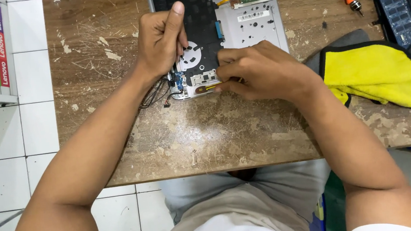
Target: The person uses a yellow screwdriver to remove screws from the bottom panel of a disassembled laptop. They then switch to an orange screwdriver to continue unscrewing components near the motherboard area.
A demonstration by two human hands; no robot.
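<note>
Both my hands are down in the opened laptop's near corner.

My right hand [261, 71] pinches a yellow-tipped tool [208, 87] against the hinge corner; my left hand [161, 37] is curled closed, its contents hidden. The laptop chassis [252, 27] lies stripped, its motherboard [399, 4] aside beyond the yellow cloth [375, 71]; reassembly not begun, I'd judge.

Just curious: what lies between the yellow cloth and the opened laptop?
In the head view, the right hand and bare scuffed wooden table separate the yellow cloth from the opened laptop.
</note>
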